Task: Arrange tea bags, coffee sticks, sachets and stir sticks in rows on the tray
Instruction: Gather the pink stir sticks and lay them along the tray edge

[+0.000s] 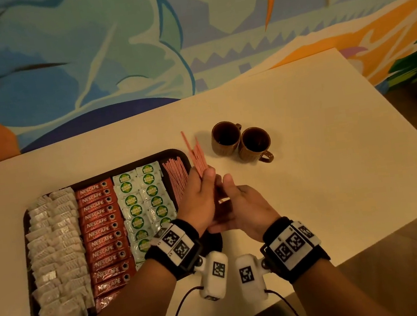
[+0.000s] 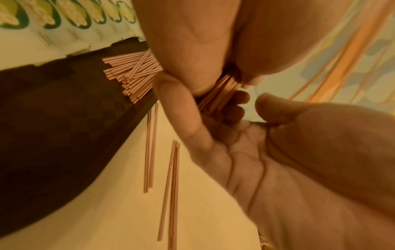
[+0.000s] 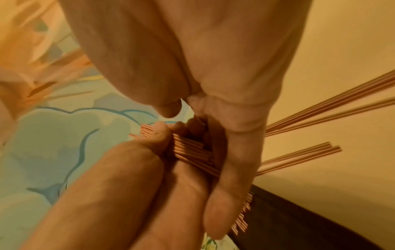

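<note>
Stir sticks in hand: a bundle of pink stir sticks (image 1: 197, 156) is gripped in the left hand (image 1: 199, 202), just past the right edge of the tray; the far ends fan out toward the mugs, the near ends reach down between the two palms.
Left fingers: curled round the bundle, thumb pressing it from the side, as the left wrist view shows (image 2: 222, 94).
Right hand: the right hand (image 1: 246, 210) lies just beside the left, palm turned toward it, fingers (image 3: 233, 169) straight and laid along the near part of the bundle, thumb raised; the fingers touch the sticks without wrapping them.
Loose sticks: a few stir sticks (image 2: 171, 186) lie flat on the pale surface (image 1: 319, 143) beside the tray rim, under the hands.
Tray: a dark tray (image 1: 35, 308) sits on the left of the surface.
Tray contents: from left to right, overlapping white tea bags (image 1: 55, 254), a column of red Nescafé coffee sticks (image 1: 103, 235), two columns of green-and-white sachets (image 1: 141, 201), and a heap of stir sticks (image 1: 176, 176) in the far right corner.
Mugs: two brown mugs (image 1: 241, 141) stand touching each other on the surface beyond the hands.
</note>
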A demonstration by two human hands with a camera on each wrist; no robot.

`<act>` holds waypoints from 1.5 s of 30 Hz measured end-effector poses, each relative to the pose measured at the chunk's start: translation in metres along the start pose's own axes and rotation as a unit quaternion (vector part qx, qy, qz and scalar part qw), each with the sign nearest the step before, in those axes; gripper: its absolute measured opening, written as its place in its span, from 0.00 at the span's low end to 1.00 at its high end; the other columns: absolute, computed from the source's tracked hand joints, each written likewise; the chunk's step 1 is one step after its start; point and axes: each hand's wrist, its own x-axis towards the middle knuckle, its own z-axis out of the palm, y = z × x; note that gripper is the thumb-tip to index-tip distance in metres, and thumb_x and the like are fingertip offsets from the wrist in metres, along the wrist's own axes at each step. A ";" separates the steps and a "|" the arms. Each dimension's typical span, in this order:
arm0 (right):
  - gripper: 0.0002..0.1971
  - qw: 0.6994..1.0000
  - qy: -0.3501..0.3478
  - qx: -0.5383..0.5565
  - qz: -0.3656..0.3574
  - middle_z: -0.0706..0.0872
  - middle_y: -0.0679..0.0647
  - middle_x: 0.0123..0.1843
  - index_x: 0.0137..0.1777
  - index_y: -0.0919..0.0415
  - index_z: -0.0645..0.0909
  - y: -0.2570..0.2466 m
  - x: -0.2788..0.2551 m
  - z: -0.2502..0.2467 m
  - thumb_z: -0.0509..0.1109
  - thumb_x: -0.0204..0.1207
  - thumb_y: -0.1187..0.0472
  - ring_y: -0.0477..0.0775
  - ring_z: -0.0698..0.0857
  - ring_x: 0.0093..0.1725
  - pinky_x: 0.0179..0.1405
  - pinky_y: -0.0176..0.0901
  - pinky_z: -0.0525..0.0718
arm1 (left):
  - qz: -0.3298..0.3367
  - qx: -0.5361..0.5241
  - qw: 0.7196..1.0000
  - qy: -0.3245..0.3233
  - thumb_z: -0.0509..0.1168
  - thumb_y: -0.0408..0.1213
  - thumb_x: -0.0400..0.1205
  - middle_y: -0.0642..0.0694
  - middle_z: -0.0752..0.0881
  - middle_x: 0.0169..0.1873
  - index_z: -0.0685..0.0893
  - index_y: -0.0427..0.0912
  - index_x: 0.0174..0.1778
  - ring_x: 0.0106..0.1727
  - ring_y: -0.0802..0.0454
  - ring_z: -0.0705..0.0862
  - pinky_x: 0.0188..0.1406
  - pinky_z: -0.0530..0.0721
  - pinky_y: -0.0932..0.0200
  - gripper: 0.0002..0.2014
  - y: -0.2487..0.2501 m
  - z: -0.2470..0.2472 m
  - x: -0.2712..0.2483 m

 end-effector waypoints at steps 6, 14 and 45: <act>0.33 0.995 0.057 0.077 0.026 0.91 0.69 0.56 0.66 0.69 0.79 -0.002 0.007 -0.002 0.57 0.86 0.35 0.65 0.94 0.50 0.51 0.64 0.93 | 0.045 0.021 0.999 -0.016 0.55 0.45 0.92 0.49 0.84 0.41 0.77 0.46 0.56 0.46 0.49 0.86 0.60 0.86 0.36 0.09 0.003 -0.002 -0.004; 0.35 0.993 0.058 0.097 0.016 0.91 0.68 0.57 0.65 0.70 0.81 -0.004 0.007 -0.002 0.55 0.87 0.35 0.65 0.93 0.56 0.52 0.62 0.93 | 0.079 0.082 0.993 -0.026 0.54 0.45 0.92 0.46 0.84 0.44 0.77 0.47 0.55 0.47 0.46 0.84 0.56 0.84 0.43 0.09 -0.006 -0.007 -0.006; 0.06 0.899 0.021 -0.411 -0.146 0.92 0.52 0.47 0.52 0.53 0.87 0.022 0.015 0.022 0.71 0.83 0.53 0.52 0.91 0.44 0.53 0.53 0.91 | -0.155 0.074 0.984 0.035 0.60 0.52 0.84 0.37 0.91 0.46 0.83 0.45 0.58 0.44 0.36 0.91 0.45 0.91 0.31 0.17 -0.057 -0.043 -0.031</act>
